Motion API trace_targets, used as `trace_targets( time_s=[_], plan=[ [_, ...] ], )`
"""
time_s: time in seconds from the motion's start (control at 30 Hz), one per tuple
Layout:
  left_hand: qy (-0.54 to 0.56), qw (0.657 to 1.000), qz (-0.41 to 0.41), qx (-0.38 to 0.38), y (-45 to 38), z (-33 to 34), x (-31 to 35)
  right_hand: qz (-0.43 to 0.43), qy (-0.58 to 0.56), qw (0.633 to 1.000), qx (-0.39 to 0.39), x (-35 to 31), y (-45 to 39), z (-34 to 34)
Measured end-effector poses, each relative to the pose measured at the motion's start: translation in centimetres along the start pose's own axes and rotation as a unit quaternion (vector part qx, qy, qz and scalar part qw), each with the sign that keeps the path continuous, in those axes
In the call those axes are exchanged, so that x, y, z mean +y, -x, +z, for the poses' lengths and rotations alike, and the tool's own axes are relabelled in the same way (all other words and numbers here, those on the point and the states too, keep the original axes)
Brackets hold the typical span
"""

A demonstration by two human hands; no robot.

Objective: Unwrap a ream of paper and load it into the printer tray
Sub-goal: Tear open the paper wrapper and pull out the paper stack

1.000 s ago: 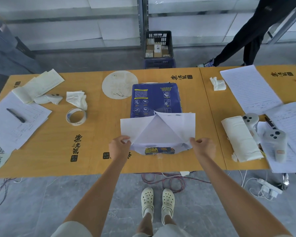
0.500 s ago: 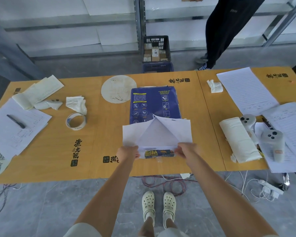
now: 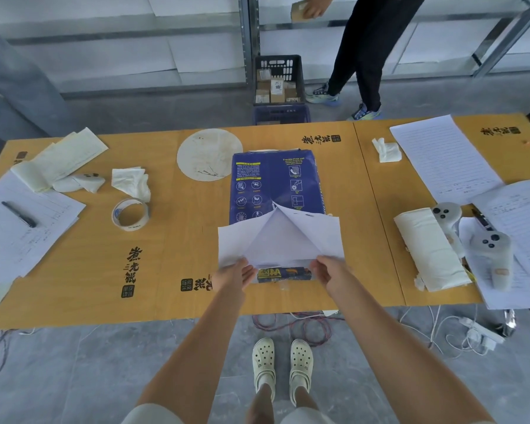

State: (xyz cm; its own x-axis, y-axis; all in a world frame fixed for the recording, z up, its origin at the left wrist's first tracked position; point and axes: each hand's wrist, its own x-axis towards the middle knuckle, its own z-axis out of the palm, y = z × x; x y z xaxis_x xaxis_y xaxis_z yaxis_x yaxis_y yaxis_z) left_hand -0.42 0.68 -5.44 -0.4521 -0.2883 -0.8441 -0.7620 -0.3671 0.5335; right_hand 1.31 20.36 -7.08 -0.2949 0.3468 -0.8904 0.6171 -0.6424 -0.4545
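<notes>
The ream [image 3: 274, 186] wears a blue printed paper wrapper with a faint sheen; its opened flaps [image 3: 279, 237] show a plain white, matt inner face. The table [image 3: 178, 240] looks like smooth orange-brown wood laminate with black printed characters. The tape roll [image 3: 130, 215] is glossy, translucent plastic film on a pale core. The crumpled tissues [image 3: 131, 182] are soft, matt white paper. The lined sheets [image 3: 441, 157] are thin matt paper. The two controllers [image 3: 490, 252] are smooth grey plastic. The crate [image 3: 279, 78] is dark moulded plastic, and the floor [image 3: 74, 377] is matt grey stone-like tile.
</notes>
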Motion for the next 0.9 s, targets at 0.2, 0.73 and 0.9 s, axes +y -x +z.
trace_targets(
  time_s=[0.2, 0.73, 0.9],
  plan=[
    [0.039, 0.999, -0.010, -0.009, -0.1, -0.1, -0.3, 0.004, -0.021, 1.000, -0.001, 0.1, 0.9, -0.2],
    [0.081, 0.996, -0.016, -0.014, 0.2, -0.1, -0.2, 0.001, -0.047, 0.999, -0.011, 0.9, 1.8, -0.1],
    [0.079, 0.997, -0.011, -0.015, 0.1, -0.1, -0.4, -0.007, -0.052, 0.998, -0.035, 0.6, 2.0, -0.3]
  ],
)
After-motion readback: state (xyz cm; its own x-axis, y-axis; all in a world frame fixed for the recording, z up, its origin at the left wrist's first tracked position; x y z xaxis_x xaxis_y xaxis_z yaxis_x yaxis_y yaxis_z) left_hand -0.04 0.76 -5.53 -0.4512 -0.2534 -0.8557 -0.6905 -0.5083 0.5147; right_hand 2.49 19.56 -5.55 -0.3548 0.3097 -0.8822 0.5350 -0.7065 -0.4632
